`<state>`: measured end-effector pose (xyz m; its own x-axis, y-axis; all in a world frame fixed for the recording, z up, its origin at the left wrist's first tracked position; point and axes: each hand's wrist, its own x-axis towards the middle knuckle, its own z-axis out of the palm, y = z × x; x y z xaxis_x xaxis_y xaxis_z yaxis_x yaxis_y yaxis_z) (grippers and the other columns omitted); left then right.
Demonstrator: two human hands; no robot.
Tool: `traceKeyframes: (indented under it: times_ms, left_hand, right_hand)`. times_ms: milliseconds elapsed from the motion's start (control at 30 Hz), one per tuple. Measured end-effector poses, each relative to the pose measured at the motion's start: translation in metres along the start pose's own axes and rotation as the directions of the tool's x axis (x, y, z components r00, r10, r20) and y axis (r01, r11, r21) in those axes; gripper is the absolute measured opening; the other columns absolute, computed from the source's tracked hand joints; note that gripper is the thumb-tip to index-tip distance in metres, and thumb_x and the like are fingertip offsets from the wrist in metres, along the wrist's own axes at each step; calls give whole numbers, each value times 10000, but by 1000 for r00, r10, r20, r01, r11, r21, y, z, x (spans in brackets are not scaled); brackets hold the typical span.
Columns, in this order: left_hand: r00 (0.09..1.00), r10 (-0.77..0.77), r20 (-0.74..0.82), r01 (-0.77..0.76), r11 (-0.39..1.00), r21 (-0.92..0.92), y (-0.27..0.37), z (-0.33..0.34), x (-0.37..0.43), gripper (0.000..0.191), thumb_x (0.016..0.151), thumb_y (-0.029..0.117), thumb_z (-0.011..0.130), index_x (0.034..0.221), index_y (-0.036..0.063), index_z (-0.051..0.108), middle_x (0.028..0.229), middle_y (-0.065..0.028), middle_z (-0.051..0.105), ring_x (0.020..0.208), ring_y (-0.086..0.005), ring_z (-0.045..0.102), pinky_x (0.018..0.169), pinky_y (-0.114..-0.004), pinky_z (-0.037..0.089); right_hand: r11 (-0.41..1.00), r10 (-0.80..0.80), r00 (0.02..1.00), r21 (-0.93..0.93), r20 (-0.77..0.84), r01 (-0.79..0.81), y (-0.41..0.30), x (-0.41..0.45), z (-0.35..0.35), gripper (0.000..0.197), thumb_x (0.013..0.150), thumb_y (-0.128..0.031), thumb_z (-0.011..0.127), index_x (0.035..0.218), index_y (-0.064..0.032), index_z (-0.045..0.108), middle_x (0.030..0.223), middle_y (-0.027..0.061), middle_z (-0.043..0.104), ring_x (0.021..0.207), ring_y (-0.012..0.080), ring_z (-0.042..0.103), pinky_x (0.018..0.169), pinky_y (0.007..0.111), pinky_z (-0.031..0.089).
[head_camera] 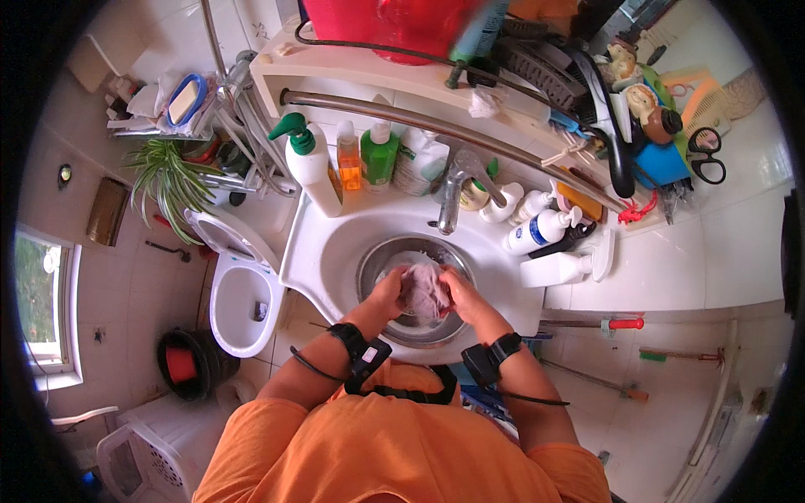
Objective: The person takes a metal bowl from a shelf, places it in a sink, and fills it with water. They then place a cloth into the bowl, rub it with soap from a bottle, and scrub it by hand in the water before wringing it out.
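A wet, pale pinkish cloth [425,290] is bunched between my two hands over a round stainless steel basin [371,251]. The basin sits in a white washbasin [333,242] and holds what looks like sudsy water. My left hand [391,290] grips the cloth's left side, and my right hand [458,292] grips its right side. Some of my fingers are hidden behind the cloth. Beyond the basin stands the chrome faucet [451,195], its spout pointing towards me.
Behind the washbasin stand a white bottle with a green pump [308,163], a green bottle [378,157] and several others. White pump bottles [538,231] crowd the right rim. A metal rail [415,122] runs under a cluttered shelf [352,78]. The toilet [242,308] is at left.
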<state>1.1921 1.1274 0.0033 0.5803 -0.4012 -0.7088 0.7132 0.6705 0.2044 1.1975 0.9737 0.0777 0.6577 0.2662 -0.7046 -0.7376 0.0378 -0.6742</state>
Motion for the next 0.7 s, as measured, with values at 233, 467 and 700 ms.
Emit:
traceKeyframes:
  times_ms: [233, 467, 700]
  left_hand:
    - [995, 98, -10, -97, 994, 59, -6, 55, -24, 290, 913, 331, 334, 931, 120, 533, 874, -27, 582, 779, -180, 575, 667, -317, 484]
    - [967, 255, 6, -251, 944, 213, -14, 64, -36, 315, 914, 358, 351, 1013, 89, 482, 827, -52, 565, 766, -181, 571, 637, -325, 484]
    - [924, 363, 119, -373, 785, 494, 3, 33, -34, 325, 902, 333, 417, 995, 37, 516, 832, -47, 568, 713, -145, 552, 643, -294, 464]
  right_hand:
    - [436, -750, 640, -854, -169, 285, 12, 8, 26, 520, 807, -459, 499, 1125, -50, 458, 943, 213, 574, 801, 409, 561, 699, 430, 462]
    - [612, -595, 755, -764, -274, 205, -9, -14, 32, 393, 822, -418, 480, 956, -66, 591, 858, 225, 590, 792, 393, 560, 662, 442, 444]
    - [760, -465, 842, -612, -275, 220, 15, 15, -4, 449, 827, -423, 512, 918, 11, 583, 756, 109, 606, 718, 205, 567, 657, 326, 433]
